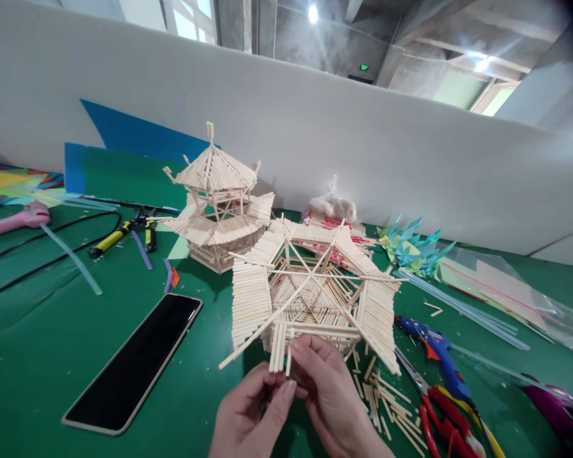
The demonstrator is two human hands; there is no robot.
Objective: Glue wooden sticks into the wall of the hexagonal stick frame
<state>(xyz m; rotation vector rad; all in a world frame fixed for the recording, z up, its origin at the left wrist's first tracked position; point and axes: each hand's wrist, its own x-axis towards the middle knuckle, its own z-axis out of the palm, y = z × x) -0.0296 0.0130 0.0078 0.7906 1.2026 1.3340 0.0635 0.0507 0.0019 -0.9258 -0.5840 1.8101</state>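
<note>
In front of me stands a half-built pavilion model [251,305] of thin wooden sticks, its top open and crossed by long sticks. At its near side, a few short sticks [277,346] lie side by side as part of a roof panel. My right hand [332,397] pinches a short wooden stick [289,362] beside them. Just below, my left hand [255,413] is closed, thumb against forefinger near the stick's lower end; what it holds, if anything, is hidden. A taller stick pavilion [217,172] with a pointed roof stands behind to the left.
A phone [136,362] lies at left, with pliers [124,235] and a pink glue gun [16,219] beyond. At right are loose sticks [386,401], red-handled scissors [442,413], a blue glue gun [434,353] and glue sticks [463,308]. Bagged sticks [334,216] lie behind.
</note>
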